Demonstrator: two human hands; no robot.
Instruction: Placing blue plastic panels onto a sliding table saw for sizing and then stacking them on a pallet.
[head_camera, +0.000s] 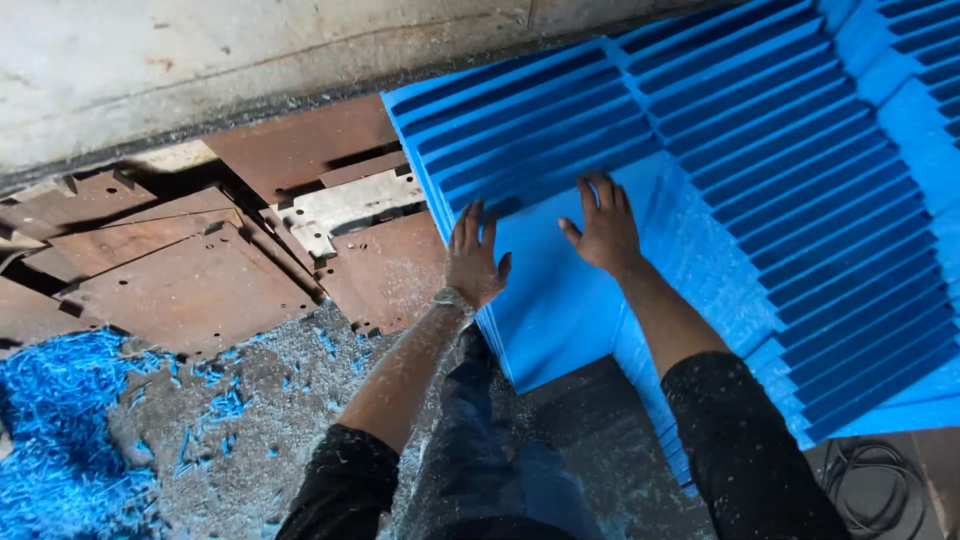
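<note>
Big fanned stack of blue ribbed sheets (780, 200) spreads right of and beyond both hands, staggered so each edge shows. Smooth blue top sheet (550, 300) lies under the hands, pinned flat. Left hand (475, 262) rests open on its left edge, fingers spread. Right hand (603, 230) presses open-palmed, arm extended. Rusty metal plates (190, 285) left.

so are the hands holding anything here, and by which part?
Nothing gripped. Left hand rests open at the left edge of the blue sheet stack; right hand lies flat on top.
</note>
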